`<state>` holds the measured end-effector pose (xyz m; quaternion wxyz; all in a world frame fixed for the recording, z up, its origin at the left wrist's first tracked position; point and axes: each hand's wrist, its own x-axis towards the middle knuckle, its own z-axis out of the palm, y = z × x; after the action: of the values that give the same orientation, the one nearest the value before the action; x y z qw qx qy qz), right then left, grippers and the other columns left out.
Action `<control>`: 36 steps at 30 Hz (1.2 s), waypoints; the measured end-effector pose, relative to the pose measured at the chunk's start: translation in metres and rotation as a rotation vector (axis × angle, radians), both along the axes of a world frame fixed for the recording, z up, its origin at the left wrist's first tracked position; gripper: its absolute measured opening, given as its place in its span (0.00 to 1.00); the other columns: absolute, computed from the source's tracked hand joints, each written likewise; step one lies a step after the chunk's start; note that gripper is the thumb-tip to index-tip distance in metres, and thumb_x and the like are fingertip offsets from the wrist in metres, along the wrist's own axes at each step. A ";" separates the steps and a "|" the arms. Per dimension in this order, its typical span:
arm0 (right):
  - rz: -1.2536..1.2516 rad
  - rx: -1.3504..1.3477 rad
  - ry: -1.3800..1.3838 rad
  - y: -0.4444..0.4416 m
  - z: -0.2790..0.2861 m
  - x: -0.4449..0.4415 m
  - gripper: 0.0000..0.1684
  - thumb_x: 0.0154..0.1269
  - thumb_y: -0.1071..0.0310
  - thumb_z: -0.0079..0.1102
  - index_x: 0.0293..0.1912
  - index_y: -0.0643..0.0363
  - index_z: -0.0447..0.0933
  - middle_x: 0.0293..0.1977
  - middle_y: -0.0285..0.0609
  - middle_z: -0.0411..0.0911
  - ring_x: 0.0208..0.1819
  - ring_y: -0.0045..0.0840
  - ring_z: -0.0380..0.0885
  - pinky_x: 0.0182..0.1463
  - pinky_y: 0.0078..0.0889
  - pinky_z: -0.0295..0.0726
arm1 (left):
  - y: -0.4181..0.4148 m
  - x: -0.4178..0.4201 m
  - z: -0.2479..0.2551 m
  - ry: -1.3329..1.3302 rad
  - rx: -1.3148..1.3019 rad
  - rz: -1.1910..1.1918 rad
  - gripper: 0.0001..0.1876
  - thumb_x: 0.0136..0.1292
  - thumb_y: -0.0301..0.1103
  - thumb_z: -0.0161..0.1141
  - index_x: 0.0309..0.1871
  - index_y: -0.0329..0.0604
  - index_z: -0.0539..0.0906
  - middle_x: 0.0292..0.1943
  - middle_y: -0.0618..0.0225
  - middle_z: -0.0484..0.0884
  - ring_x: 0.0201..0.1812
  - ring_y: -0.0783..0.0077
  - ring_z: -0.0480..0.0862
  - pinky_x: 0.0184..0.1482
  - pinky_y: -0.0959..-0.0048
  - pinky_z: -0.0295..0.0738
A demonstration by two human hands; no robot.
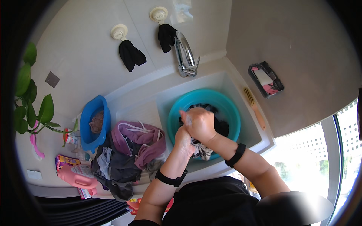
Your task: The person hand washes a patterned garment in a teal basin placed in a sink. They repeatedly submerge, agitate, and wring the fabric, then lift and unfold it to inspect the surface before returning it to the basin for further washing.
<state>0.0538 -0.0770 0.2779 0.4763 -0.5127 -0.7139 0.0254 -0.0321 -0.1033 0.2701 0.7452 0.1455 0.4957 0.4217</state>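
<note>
Over a turquoise plastic basin (pixel 232 124), my two hands are pressed together around a wet patterned cloth (pixel 204 152). My left hand (pixel 183 139) grips it from the left. Closed into a fist, my right hand (pixel 200 122) lies against the left one, slightly blurred, with whitish suds near the fingers. Part of the cloth hangs out below the wrists; the rest is hidden by the hands. Dark wet clothes (pixel 221 127) lie in sudsy water in the basin. The basin stands inside a white laundry sink (pixel 251 132).
A chrome faucet (pixel 183 53) rises behind the basin. On the right rim rests a wooden-handled scrub brush (pixel 256 111), below a wall soap dish (pixel 267 80). Left are piled clothes (pixel 121 161), a blue basin (pixel 106 118), a pink detergent bottle (pixel 77 176) and a leafy plant (pixel 45 108).
</note>
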 end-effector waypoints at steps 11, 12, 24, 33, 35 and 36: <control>0.004 -0.286 0.100 0.013 -0.006 0.011 0.21 0.66 0.60 0.59 0.20 0.60 0.76 0.18 0.46 0.75 0.22 0.44 0.75 0.27 0.40 0.75 | 0.005 -0.010 0.002 -0.247 0.043 -0.031 0.19 0.72 0.47 0.51 0.55 0.44 0.75 0.49 0.65 0.82 0.48 0.68 0.83 0.52 0.63 0.78; 0.054 -0.376 0.166 0.014 -0.005 0.014 0.20 0.67 0.58 0.59 0.22 0.61 0.77 0.19 0.46 0.76 0.23 0.41 0.76 0.29 0.38 0.75 | 0.005 -0.011 0.005 -0.240 0.045 -0.006 0.21 0.70 0.48 0.53 0.57 0.43 0.75 0.51 0.63 0.82 0.49 0.67 0.83 0.53 0.62 0.78; 0.632 -0.715 0.516 -0.009 0.003 0.047 0.55 0.50 0.59 0.76 0.70 0.57 0.52 0.67 0.53 0.57 0.68 0.39 0.60 0.66 0.35 0.66 | 0.008 -0.036 0.011 -0.149 0.266 0.028 0.20 0.59 0.37 0.69 0.52 0.40 0.78 0.45 0.67 0.82 0.45 0.70 0.83 0.50 0.67 0.78; 0.180 -0.663 0.444 0.002 0.000 0.079 0.32 0.53 0.86 0.48 0.59 0.59 0.70 0.51 0.54 0.78 0.54 0.38 0.78 0.58 0.32 0.74 | 0.016 -0.062 0.010 -0.087 0.330 0.360 0.09 0.65 0.28 0.57 0.48 0.41 0.77 0.40 0.68 0.81 0.37 0.74 0.81 0.36 0.74 0.78; 0.133 -0.546 0.456 0.006 -0.008 0.081 0.29 0.52 0.87 0.47 0.55 0.61 0.72 0.48 0.52 0.79 0.54 0.39 0.78 0.57 0.32 0.74 | 0.018 -0.066 0.009 -0.043 0.342 0.424 0.06 0.66 0.27 0.56 0.45 0.42 0.76 0.38 0.68 0.81 0.33 0.76 0.79 0.31 0.77 0.76; 0.111 -0.518 0.427 0.007 -0.007 0.083 0.29 0.52 0.87 0.47 0.55 0.60 0.72 0.48 0.52 0.79 0.53 0.40 0.79 0.57 0.33 0.74 | 0.017 -0.065 0.018 -0.010 0.367 0.452 0.05 0.67 0.27 0.55 0.44 0.42 0.76 0.37 0.69 0.80 0.32 0.77 0.79 0.29 0.78 0.74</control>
<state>0.1370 -0.0698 0.2709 0.4669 -0.5602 -0.5946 0.3387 -0.0973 -0.0859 0.2886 0.5961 0.1616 0.4272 0.6603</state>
